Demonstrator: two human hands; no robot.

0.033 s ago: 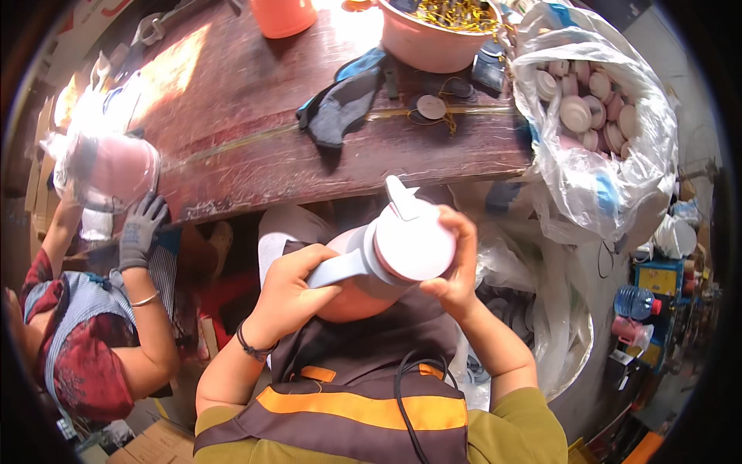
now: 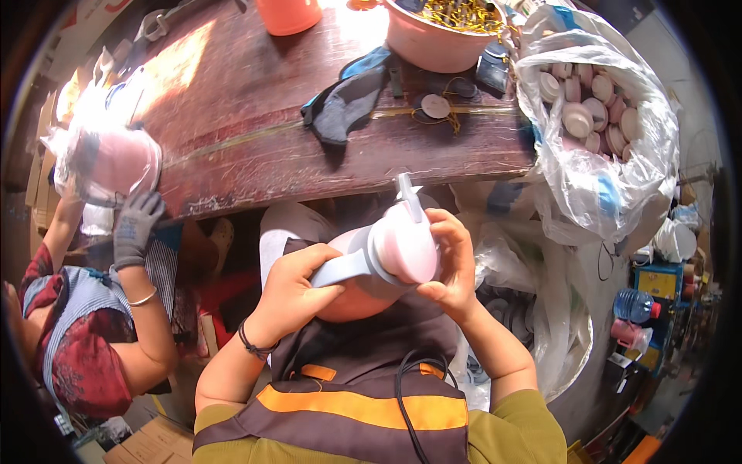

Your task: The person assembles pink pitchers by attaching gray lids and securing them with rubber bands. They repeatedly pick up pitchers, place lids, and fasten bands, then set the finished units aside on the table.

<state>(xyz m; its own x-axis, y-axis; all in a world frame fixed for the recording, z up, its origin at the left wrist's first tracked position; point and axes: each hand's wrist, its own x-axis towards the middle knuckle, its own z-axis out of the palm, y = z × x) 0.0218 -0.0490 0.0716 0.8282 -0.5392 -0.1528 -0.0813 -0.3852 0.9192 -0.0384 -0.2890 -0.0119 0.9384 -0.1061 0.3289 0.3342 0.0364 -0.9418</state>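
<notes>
Left hand (image 2: 296,282) is clamped on the grey handle (image 2: 340,270) of a pink jug (image 2: 359,303) in the head view; the right hand (image 2: 451,261) has its fingers and thumb curled around the right side of the pale pink lid (image 2: 411,246); the jug is held over the lap, off the table (image 2: 247,100), just before the middle of its near edge; a grey flap (image 2: 410,198) on the lid points up toward that edge.

On the table, a dark grey and blue cloth piece (image 2: 340,112) lies back from the middle of the near edge; a pale round disc (image 2: 435,106) lies to its right, closer to the near right corner; a pink basin (image 2: 437,50) stands toward the right edge, with golden-yellow strands (image 2: 456,17) in it; at the near right corner is a clear plastic bag (image 2: 568,197) of pink and white round parts (image 2: 577,120); at the near edge's left end, a co-worker's gloved hand (image 2: 136,226) is at a pink container (image 2: 120,166).
</notes>
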